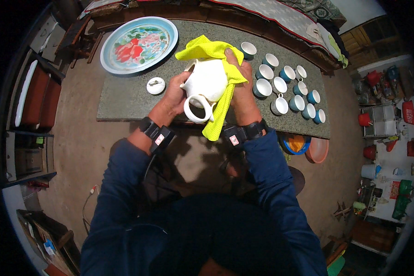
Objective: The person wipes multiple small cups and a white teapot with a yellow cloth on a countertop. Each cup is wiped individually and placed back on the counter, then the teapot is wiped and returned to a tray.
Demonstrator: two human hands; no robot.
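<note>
Both hands hold a white ceramic teapot (208,80) above the near edge of a speckled stone-topped table (124,103). My left hand (174,95) grips the pot's left side, close to its spout. A bright yellow mesh cloth (220,110) lies between my right hand (240,82) and the pot's right side; it drapes over the far side and hangs down at the right. The pot's looped handle (197,108) points toward me. On the table to the left rests a white round lid (155,85). Several cups (262,88), white inside and many blue outside, stand to the right.
A large enamel tray (105,51) with a painted flower sits at the table's back left. Behind the table runs a long wooden seat with a patterned cover (262,13). Basins (318,150) are under the table's right end. Shelves with household items (379,120) line the right side.
</note>
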